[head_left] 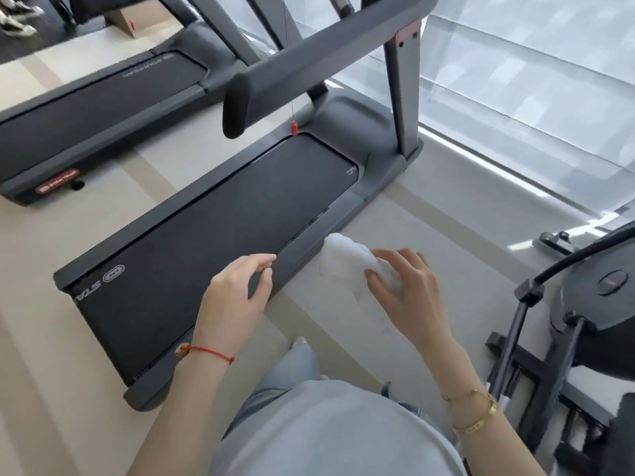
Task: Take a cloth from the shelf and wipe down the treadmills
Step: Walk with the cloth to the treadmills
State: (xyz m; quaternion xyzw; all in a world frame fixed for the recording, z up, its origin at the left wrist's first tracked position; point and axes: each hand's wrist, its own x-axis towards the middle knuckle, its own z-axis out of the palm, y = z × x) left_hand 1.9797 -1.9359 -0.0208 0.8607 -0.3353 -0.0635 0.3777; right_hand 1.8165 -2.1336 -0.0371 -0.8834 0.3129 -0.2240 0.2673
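Observation:
A dark grey treadmill point(213, 242) runs diagonally across the floor in front of me, its black belt bare. My right hand point(405, 293) grips a bunched white cloth point(343, 261) held in the air just off the treadmill's right side rail. My left hand point(237, 297) hovers over the belt's right edge with loosely curled fingers, thumb near the forefinger, holding nothing. A second treadmill point(103, 108) stands parallel at the upper left.
The near treadmill's handlebar point(237, 101) and a red safety clip point(294, 128) on a cord hang over the belt's front. A black exercise machine point(567, 321) stands close on my right. A window wall point(532, 97) lies beyond. A cardboard box point(137, 18) sits far left.

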